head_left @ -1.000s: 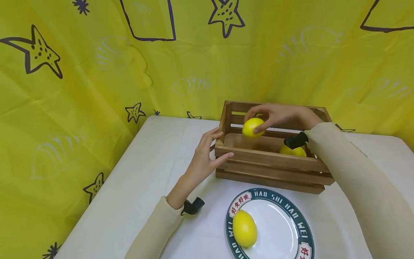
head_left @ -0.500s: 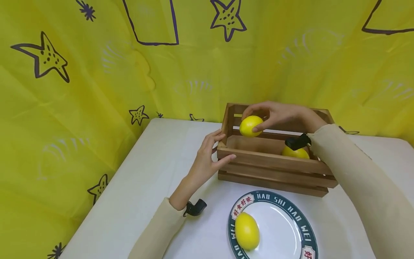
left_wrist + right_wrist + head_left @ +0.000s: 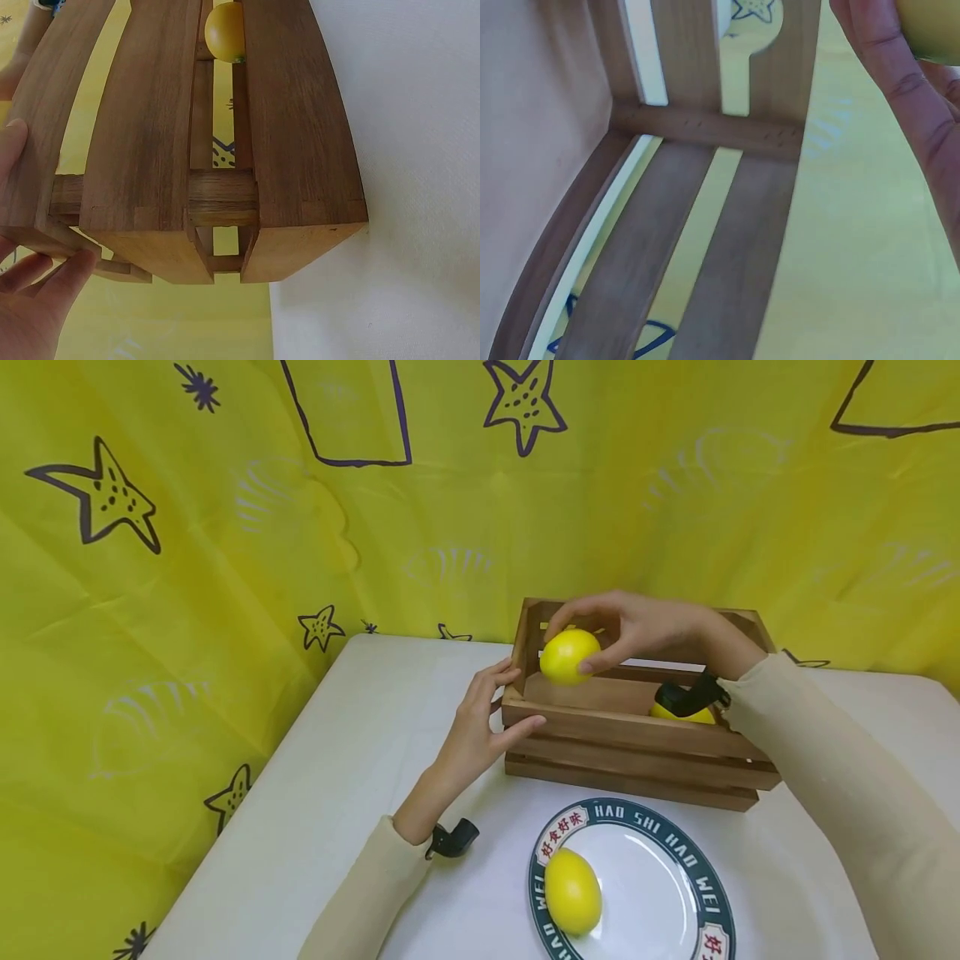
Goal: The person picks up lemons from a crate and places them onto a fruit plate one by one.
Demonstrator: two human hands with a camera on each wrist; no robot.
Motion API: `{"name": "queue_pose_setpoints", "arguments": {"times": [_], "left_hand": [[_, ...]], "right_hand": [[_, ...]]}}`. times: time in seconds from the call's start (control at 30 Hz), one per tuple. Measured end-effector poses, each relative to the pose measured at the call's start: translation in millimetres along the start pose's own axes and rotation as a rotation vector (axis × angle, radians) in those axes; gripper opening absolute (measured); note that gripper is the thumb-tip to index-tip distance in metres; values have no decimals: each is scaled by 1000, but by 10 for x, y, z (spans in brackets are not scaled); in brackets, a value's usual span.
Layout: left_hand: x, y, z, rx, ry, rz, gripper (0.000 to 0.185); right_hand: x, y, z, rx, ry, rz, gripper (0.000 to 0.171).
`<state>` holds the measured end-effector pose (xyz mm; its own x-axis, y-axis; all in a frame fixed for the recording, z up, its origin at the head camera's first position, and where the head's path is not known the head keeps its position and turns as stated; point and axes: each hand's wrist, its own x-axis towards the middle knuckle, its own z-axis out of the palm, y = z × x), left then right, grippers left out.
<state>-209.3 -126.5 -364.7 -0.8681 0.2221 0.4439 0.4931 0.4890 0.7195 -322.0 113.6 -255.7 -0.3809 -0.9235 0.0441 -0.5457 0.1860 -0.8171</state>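
My right hand [image 3: 641, 627] holds a lemon [image 3: 567, 657] between thumb and fingers, above the left part of a slatted wooden crate [image 3: 633, 731]. In the right wrist view, that lemon [image 3: 936, 26] is cut off at the upper right corner. The crate's front left corner is in the grip of my left hand [image 3: 472, 727], thumb over the front top slat and fingers at the side. Inside the crate, at the right, lies another lemon [image 3: 701, 717], partly covered by the wrist camera. Through the slats, the left wrist view shows a lemon [image 3: 225, 34].
In front of the crate stands a white plate [image 3: 652, 881] with a green lettered rim. A third lemon [image 3: 573, 892] rests at its left side. All stand on a white table [image 3: 330, 802]. Behind hangs a yellow curtain [image 3: 420, 510] with starfish drawings.
My right hand has moved a little to the left with the lemon, toward the crate's left end. The left hand stays on the crate corner. The camera view has shifted slightly.
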Motion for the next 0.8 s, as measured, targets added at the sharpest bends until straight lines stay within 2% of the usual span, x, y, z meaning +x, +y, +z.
{"name": "queue_pose_setpoints", "arguments": {"times": [0.23,0.53,0.8], "left_hand": [[-6,11,-3,-21,-8,11,62],[3,7,-10,-11,8,37,61],[2,-8,17,0,27,75,62]], "right_hand": [[-14,-165,71,37,-67,-39,45],[-90,-301,178,-93,-92,-134,48],[-238,-388,316,-114,-102,-158,48]]}}
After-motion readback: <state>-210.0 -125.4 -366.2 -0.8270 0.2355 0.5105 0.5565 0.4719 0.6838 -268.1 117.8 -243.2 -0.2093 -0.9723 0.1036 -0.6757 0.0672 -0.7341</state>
